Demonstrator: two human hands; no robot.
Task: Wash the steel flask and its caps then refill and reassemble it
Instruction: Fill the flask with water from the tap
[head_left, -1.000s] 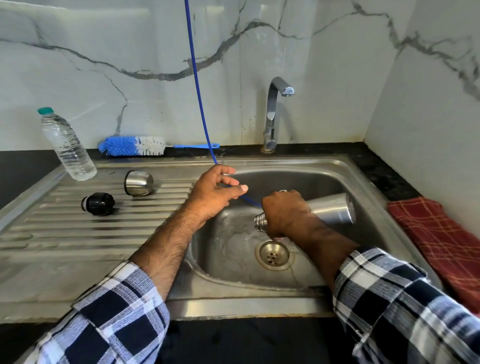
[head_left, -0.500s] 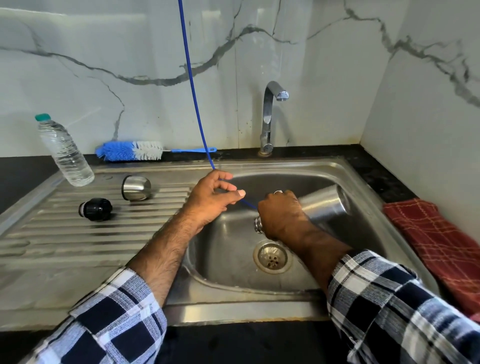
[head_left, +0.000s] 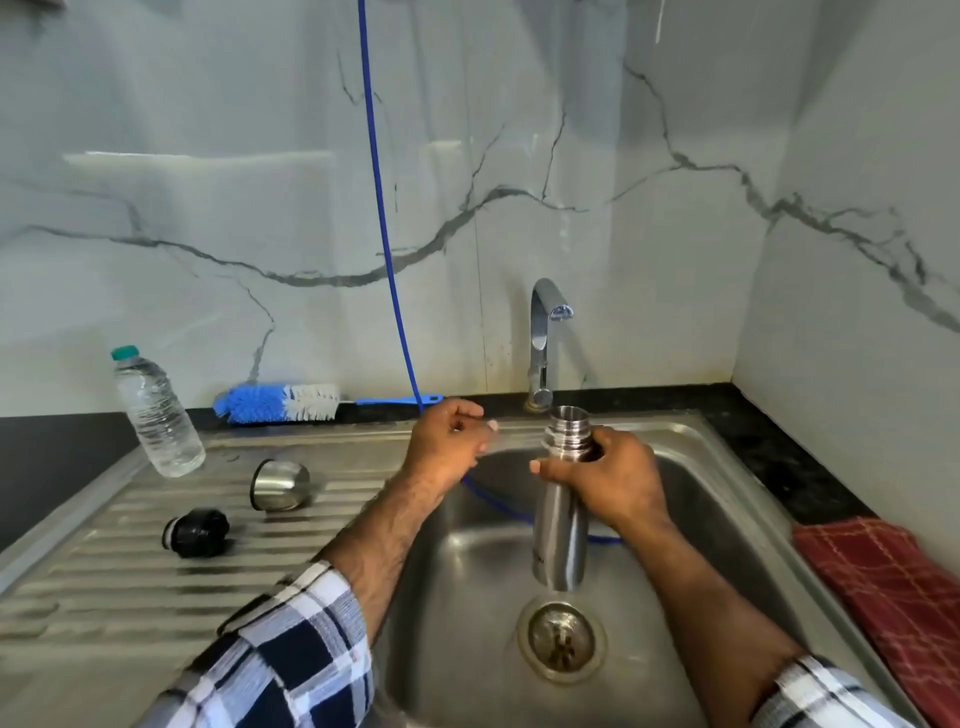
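While the right hand (head_left: 618, 480) wraps round the neck of the flask (head_left: 561, 525), that steel bottle stands upright over the sink (head_left: 727, 499), mouth open at the top, base hanging just above the drain (head_left: 561, 642). Firm grip there, fingers and thumb curled just below the threaded rim. Over to the left hand (head_left: 447, 447): its grip is pinching the blue hose (head_left: 387, 249), which drops down from above along the marble wall, passes through the curled fingers and runs on behind the flask into the basin. Tap (head_left: 543, 343) right behind the flask, no water visible from it.

Out on the ribbed draining board (head_left: 104, 582), the steel cap (head_left: 280, 486) lies on its side, and the black stopper (head_left: 195, 532) sits just in front of it, the two near each other but apart. Further back, a clear plastic bottle (head_left: 156, 415) with a green lid stands at the board's far corner. Against the wall lies a blue and white bottle brush (head_left: 280, 402). A red checked cloth (head_left: 883, 597) rests on the dark desk to the right of the sink. Checked sleeves on both arms.
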